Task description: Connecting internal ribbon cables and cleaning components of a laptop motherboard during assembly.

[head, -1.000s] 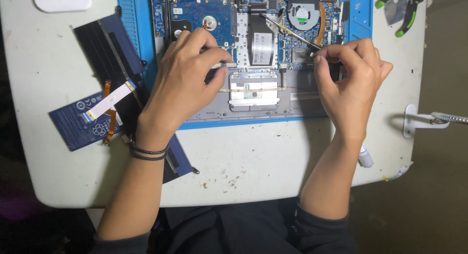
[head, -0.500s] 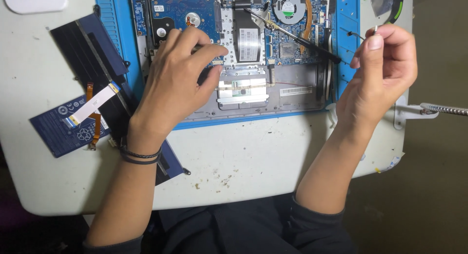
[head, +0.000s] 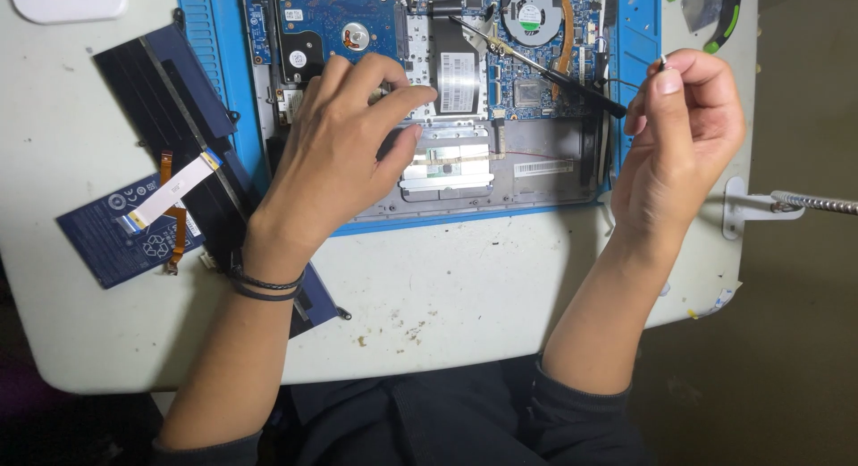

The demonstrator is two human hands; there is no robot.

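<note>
Pinched in right hand [head: 679, 135]: tiny screw [head: 662, 62], raised beside opened laptop [head: 447, 100] | left hand [head: 344, 144] flat, loose on laptop | white scuffed table [head: 447, 296], blue mat [head: 210, 73] | dim floor right.

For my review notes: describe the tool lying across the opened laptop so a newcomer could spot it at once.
Start at the opened laptop on the blue mat. Near its round fan, a thin screwdriver lies diagonally. It alone is loose, a slim metal shaft ending in a black handle.
</note>
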